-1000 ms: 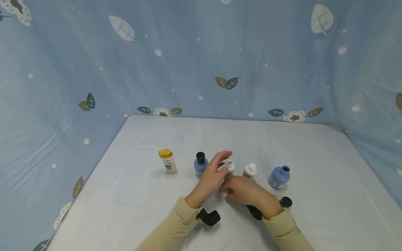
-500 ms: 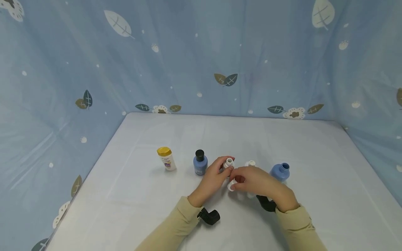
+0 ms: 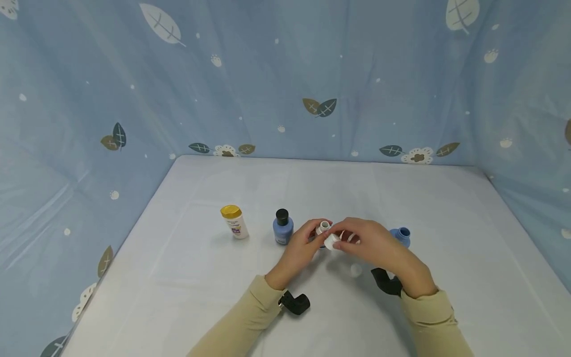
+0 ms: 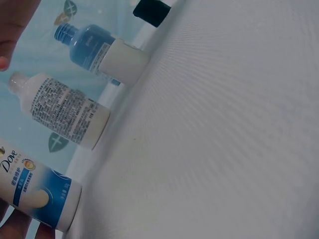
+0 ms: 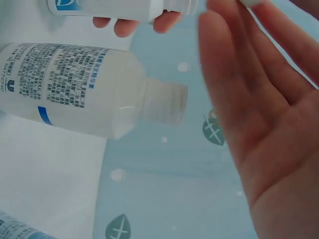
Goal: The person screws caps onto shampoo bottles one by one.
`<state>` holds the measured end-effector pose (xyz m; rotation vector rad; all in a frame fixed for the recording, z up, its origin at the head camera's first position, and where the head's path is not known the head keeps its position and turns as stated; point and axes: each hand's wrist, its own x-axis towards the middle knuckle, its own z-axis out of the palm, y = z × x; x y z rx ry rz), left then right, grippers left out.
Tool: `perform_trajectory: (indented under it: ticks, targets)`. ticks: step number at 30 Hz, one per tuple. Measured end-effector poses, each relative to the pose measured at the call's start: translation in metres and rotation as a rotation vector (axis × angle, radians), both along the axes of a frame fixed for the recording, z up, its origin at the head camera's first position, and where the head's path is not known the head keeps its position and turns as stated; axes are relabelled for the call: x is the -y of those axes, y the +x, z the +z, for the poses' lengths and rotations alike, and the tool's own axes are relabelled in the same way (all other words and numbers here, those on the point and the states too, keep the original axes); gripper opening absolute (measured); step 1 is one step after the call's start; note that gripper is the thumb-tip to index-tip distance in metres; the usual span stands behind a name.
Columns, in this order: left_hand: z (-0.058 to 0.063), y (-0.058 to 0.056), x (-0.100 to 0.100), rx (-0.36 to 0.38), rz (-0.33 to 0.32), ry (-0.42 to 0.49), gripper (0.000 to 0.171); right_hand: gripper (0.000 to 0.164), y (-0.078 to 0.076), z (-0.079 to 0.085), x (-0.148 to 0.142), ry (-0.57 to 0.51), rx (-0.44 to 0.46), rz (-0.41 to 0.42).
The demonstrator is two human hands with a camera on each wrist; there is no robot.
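My left hand [image 3: 298, 253] grips a white Dove bottle [image 4: 37, 191], which stands uncapped on the table with its bare neck [image 3: 324, 226] facing up. Close beside that neck, my right hand [image 3: 374, 243] pinches a white cap [image 3: 331, 242] between thumb and fingers. A second white bottle [image 5: 75, 89] stands just to the right, its neck bare; in the head view my right hand mostly hides it. Beyond it is an uncapped blue bottle [image 3: 401, 236], partly covered by the same hand.
A blue bottle with a black cap [image 3: 283, 228] stands left of my left hand, and a white bottle with a yellow lid [image 3: 234, 222] farther left. Another white cap [image 3: 356, 270] lies on the white table [image 3: 214, 307]. A black cap [image 4: 152, 12] sits near the open blue bottle.
My right hand has lifted the white cap from low in front of the bottle up beside its neck. My left hand keeps its grip on the bottle. The head view has tilted slightly.
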<state>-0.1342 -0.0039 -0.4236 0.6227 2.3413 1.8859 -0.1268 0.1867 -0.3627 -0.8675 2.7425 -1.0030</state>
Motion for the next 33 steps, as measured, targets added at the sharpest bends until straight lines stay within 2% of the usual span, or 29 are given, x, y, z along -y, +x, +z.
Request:
perform_trajectory:
  ticks: [7,12,16,20,26,33]
  targets:
    - [-0.025,-0.011,0.0,0.001,0.04,-0.045,0.029,0.028,-0.003,-0.003,0.003,-0.121,-0.271,-0.08]
    - [-0.029,-0.011,-0.001,-0.014,0.043,-0.043,0.031,0.03,-0.005,-0.012,0.012,-0.131,-0.428,-0.143]
    - [-0.028,-0.011,0.0,-0.009,0.038,-0.048,0.029,0.03,-0.005,-0.018,0.023,-0.089,-0.518,-0.15]
    - [-0.028,-0.012,0.001,-0.022,0.04,-0.048,0.028,0.031,-0.004,-0.021,0.03,-0.02,-0.56,-0.15]
    - [-0.028,-0.011,0.001,-0.025,0.055,-0.016,0.027,0.036,-0.002,-0.022,0.032,0.057,-0.548,-0.165]
    - [-0.027,-0.009,0.001,-0.014,0.048,0.004,0.028,0.036,-0.002,-0.022,0.031,0.071,-0.566,-0.175]
